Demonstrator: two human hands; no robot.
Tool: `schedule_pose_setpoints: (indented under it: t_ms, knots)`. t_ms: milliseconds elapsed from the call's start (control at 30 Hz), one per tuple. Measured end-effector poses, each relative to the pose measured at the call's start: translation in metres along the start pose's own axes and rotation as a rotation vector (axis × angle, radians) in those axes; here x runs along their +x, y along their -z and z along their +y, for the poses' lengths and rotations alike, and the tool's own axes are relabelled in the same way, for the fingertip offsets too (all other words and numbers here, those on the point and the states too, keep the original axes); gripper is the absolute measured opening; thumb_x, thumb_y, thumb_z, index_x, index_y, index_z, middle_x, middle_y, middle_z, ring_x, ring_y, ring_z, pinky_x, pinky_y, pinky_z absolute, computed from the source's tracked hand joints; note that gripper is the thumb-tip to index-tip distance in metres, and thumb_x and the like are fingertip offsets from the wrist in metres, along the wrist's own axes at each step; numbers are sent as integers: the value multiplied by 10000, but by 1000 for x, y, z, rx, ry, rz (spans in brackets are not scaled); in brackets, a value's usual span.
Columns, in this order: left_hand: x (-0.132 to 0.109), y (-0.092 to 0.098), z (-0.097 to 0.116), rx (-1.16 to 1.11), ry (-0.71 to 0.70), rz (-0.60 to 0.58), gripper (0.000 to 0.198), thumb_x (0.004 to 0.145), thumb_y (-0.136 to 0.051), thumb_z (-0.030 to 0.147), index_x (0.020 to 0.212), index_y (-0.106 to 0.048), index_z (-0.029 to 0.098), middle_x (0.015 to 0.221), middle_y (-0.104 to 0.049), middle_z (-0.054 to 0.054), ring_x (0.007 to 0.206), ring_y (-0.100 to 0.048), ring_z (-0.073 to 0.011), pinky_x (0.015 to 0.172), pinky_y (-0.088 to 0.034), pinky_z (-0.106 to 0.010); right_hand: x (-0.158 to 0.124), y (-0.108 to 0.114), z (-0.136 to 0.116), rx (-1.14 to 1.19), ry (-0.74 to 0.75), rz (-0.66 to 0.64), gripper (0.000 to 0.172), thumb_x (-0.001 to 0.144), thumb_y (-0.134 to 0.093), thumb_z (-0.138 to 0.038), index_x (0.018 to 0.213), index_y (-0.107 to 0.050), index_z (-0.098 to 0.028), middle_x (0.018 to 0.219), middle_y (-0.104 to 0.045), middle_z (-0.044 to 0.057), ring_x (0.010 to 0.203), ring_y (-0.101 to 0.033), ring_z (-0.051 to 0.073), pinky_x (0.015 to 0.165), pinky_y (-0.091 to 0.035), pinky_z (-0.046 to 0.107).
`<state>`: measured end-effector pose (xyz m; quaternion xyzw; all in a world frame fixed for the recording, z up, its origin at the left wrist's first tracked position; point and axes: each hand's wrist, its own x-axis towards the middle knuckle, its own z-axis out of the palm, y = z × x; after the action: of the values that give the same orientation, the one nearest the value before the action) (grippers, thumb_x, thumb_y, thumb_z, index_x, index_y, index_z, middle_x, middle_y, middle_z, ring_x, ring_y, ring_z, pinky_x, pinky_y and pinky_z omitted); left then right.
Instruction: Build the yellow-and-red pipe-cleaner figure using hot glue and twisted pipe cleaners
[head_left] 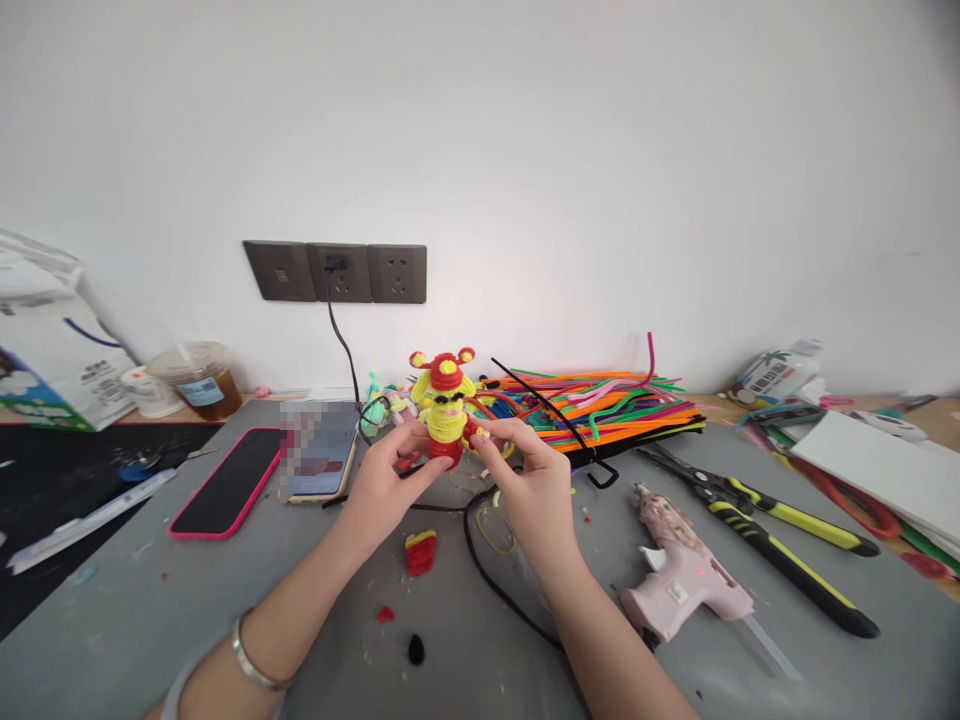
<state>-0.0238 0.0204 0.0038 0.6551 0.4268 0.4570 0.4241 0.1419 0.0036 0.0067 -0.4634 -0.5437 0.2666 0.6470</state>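
One left hand [391, 482] grips a red-and-yellow fuzzy figure [447, 424] at center frame on my remote feed, while the right hand [531, 480] pinches a small red piece [472, 430] at its side.

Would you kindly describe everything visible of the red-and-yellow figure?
The figure looks coiled from fuzzy pipe cleaner: red cap with two yellow-centred side knobs, yellow middle with dark marks, red base. It is upright above the grey table, its lower part held by the left hand; the right hand is beside it, contact unclear.
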Motion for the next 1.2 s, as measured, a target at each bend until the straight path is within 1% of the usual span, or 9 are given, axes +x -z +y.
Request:
schedule_pose_setpoints:
  t_ms: [133, 333, 467, 633, 667, 800, 867, 967, 1200]
  knots:
    - [0, -1, -1, 2, 6, 9, 390, 819, -715, 408, 1147, -662, 203, 1205, -716, -87, 1060, -675, -233, 905, -515, -320, 0, 1, 0, -6, -2, -11, 82, 808, -699, -281, 830, -771, -248, 833, -721, 37, 832, -610, 226, 753, -458, 366]
    - [1, 0, -1, -3, 25, 18, 409, 813, -719, 426, 1152, -653, 206, 1178, -723, -89, 1028, -686, -240, 897, -513, -327, 1, 2, -1, -27, 12, -22, 96, 813, -688, -271, 844, -776, -249, 823, -722, 32, 816, -591, 217, 743, -454, 353]
    - [0, 0, 3, -11, 34, 10, 400, 813, -716, 429, 1132, -646, 199, 1128, -734, -88, 1007, -687, -232, 868, -505, -315, -1, 1, -1, -20, -13, -9, 137, 796, -722, -307, 901, -774, -236, 816, -720, 28, 755, -571, 202, 750, -458, 355]
    - [-1, 0, 5, -34, 28, 38, 352, 813, -712, 435, 1060, -645, 195, 1079, -745, -73, 984, -689, -215, 838, -503, -290, -2, 1, -1, 64, -27, -40, 243, 889, -629, -405, 976, -765, -224, 1001, -745, 76, 933, -639, 243, 837, -473, 379]
    - [0, 0, 5, -30, 26, 38, 339, 813, -712, 432, 1045, -647, 194, 1065, -747, -70, 977, -690, -211, 831, -502, -284, -2, 1, -1, 63, -22, -45, 240, 884, -637, -402, 980, -763, -223, 1007, -741, 79, 938, -637, 243, 830, -475, 375]
    - [1, 0, 4, -18, 6, 22, 306, 817, -711, 403, 1035, -656, 194, 1084, -743, -66, 973, -689, -203, 831, -503, -277, 1, 0, 0, 29, 6, -60, 202, 837, -694, -338, 993, -756, -226, 909, -713, 52, 816, -601, 207, 763, -474, 354]
    - [2, 0, 3, -15, 0, 18, 307, 815, -714, 393, 1042, -659, 193, 1097, -740, -70, 984, -687, -207, 837, -506, -279, 2, 0, 1, 24, 19, -71, 175, 839, -686, -323, 971, -755, -230, 894, -706, 48, 807, -593, 204, 745, -471, 351]
    - [2, 0, 3, -7, 4, 19, 311, 817, -710, 392, 1048, -661, 189, 1088, -742, -75, 984, -687, -211, 828, -509, -280, 3, 1, 3, -3, 47, -83, 154, 841, -676, -316, 948, -751, -235, 899, -711, 49, 819, -599, 211, 745, -463, 358]
    - [-1, 1, 6, 34, -7, 42, 288, 809, -713, 391, 1016, -680, 193, 1066, -750, -62, 958, -685, -204, 791, -502, -270, 5, 7, 4, -135, 110, -107, 144, 856, -663, -314, 954, -749, -254, 881, -708, 31, 758, -570, 195, 781, -428, 378]
